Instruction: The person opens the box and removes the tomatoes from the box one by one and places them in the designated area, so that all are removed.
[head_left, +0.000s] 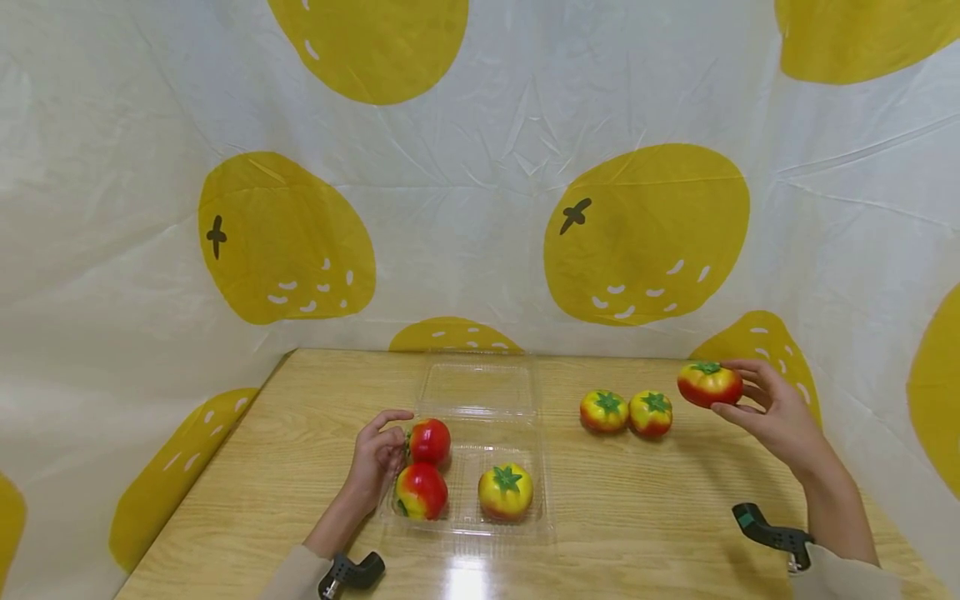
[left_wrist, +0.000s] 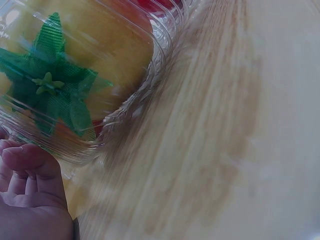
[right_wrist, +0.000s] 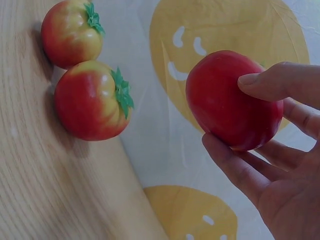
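One artificial tomato (head_left: 707, 387), held above the wooden table (head_left: 637, 508) between thumb and fingers of our right hand (head_left: 782, 417), two paired tomatoes (head_left: 603, 412) nearby, three boxed tomatoes (head_left: 506, 493) inside our open clear clamshell (head_left: 463, 477), our left hand (head_left: 372, 457) at its left wall, fingers bent, grip unclear.

Beige sleeves (head_left: 851, 577) meet curved black wrist brackets (head_left: 780, 537), the right one bearing a green patch (head_left: 745, 518).

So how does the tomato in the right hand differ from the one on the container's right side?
The held tomato is up in the air in the right hand; the boxed tomato rests in the clear container. In the head view, the held tomato shows much red, the boxed tomato mostly yellow. Both show green on top.
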